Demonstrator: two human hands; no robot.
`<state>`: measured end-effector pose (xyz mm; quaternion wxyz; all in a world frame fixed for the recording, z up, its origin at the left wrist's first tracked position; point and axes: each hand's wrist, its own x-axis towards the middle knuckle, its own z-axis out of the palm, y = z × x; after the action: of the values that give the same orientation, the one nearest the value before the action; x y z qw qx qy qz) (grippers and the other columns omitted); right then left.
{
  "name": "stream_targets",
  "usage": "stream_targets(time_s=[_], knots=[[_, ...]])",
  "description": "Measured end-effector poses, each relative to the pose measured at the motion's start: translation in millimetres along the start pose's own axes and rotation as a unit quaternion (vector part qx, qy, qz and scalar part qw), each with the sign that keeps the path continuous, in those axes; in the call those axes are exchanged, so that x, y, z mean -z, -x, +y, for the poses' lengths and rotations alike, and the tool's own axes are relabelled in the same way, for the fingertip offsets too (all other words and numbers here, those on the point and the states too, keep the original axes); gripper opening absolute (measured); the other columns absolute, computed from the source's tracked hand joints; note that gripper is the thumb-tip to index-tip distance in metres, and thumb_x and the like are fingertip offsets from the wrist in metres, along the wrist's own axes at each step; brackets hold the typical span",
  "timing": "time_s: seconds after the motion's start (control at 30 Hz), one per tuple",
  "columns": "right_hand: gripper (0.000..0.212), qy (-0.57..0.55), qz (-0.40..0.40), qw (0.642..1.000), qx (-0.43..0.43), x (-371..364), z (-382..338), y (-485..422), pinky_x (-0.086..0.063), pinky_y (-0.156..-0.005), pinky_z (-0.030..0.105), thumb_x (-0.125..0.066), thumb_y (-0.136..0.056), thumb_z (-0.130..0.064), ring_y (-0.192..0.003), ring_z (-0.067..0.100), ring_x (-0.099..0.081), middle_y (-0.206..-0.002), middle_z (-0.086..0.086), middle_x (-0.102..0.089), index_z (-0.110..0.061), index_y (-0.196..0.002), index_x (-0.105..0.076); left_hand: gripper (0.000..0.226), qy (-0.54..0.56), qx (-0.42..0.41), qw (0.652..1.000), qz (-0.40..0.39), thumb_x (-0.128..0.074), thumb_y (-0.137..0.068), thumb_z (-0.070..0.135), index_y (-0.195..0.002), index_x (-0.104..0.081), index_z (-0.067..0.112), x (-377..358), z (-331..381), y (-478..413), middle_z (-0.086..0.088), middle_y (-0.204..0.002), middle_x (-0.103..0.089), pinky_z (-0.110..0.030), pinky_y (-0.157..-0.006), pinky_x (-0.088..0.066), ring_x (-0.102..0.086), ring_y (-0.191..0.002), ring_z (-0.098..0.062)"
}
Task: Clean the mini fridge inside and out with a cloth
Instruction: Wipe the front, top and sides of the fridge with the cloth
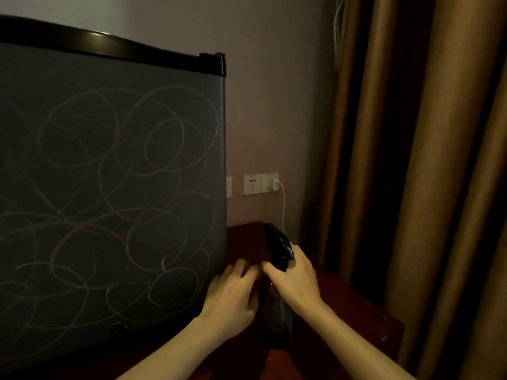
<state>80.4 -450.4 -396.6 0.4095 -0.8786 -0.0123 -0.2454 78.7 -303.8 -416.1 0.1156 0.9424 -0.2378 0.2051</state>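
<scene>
A dark mini fridge (109,187) fills the left of the view, its door shut and covered with pale looping scribble marks. To its right, on a dark wooden table (356,303), stands a dark spray bottle (277,311) with a black trigger head (277,246). My right hand (295,281) grips the bottle's neck just below the head. My left hand (233,294) rests against the bottle's left side, fingers curled around it, close to the fridge's lower right corner. No cloth is in view.
White wall sockets (253,184) sit behind the table, one with a white charger (273,183) and a cable hanging down. Brown curtains (425,160) hang along the right. The table's right corner (395,327) lies near the curtains.
</scene>
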Motion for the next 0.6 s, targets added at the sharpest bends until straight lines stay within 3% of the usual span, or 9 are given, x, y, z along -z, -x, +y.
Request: stream_targets(time_s=[0.07,0.13,0.27,0.43,0.6], knots=[[0.026,-0.064,-0.011,0.998,-0.016,-1.2,-2.8,1.4,-0.049,-0.081,0.03,-0.067,-0.081,-0.039,-0.094,0.009,-0.058,-0.099,-0.012,-0.061,-0.035,-0.104,-0.055,0.05,-0.003,-0.002,1.0,0.004,-0.055,-0.09,0.03,-0.137,-0.037,0.029,1.0,-1.0,2.5,0.003,-0.137,-0.036,-0.033,-0.09,-0.048,-0.045,-0.117,-0.017],[0.025,-0.093,-0.016,0.995,-0.024,-1.3,-6.7,4.2,-0.049,-0.082,0.03,-0.067,-0.082,-0.04,-0.094,0.008,-0.059,-0.097,-0.013,-0.062,-0.037,-0.105,-0.055,0.047,-0.009,-0.003,1.0,0.008,-0.054,-0.09,0.03,-0.134,-0.038,0.029,5.3,-1.6,6.3,0.003,-0.135,-0.037,-0.034,-0.089,-0.048,-0.045,-0.116,-0.017],[0.016,-0.112,0.0,0.994,-0.01,2.1,-21.7,14.4,-0.04,-0.072,0.018,-0.067,-0.084,-0.038,-0.084,0.001,-0.054,-0.085,-0.021,-0.056,-0.041,-0.091,-0.053,0.047,-0.014,0.004,1.0,0.002,-0.055,-0.09,0.03,-0.134,-0.036,0.031,20.8,-5.1,17.1,0.003,-0.136,-0.035,-0.032,-0.091,-0.047,-0.044,-0.118,-0.017],[0.013,-0.1,0.009,0.995,0.009,-8.5,-46.4,36.9,-0.052,-0.074,0.029,-0.069,-0.08,-0.045,-0.079,0.002,-0.062,-0.077,-0.01,-0.067,-0.032,-0.082,-0.066,0.054,-0.038,0.02,0.999,-0.003,-0.054,-0.092,0.031,-0.14,-0.03,0.03,44.0,-7.6,38.9,0.0,-0.143,-0.033,-0.033,-0.097,-0.044,-0.04,-0.126,-0.02],[0.014,-0.14,0.015,0.99,0.013,-14.0,-89.8,57.2,-0.05,-0.068,0.027,-0.07,-0.08,-0.042,-0.075,0.004,-0.061,-0.076,-0.009,-0.065,-0.033,-0.074,-0.061,0.059,-0.054,0.034,0.998,-0.012,-0.056,-0.091,0.029,-0.144,-0.029,0.029,76.9,-23.1,68.3,-0.002,-0.146,-0.031,-0.037,-0.099,-0.043,-0.039,-0.129,-0.021]])
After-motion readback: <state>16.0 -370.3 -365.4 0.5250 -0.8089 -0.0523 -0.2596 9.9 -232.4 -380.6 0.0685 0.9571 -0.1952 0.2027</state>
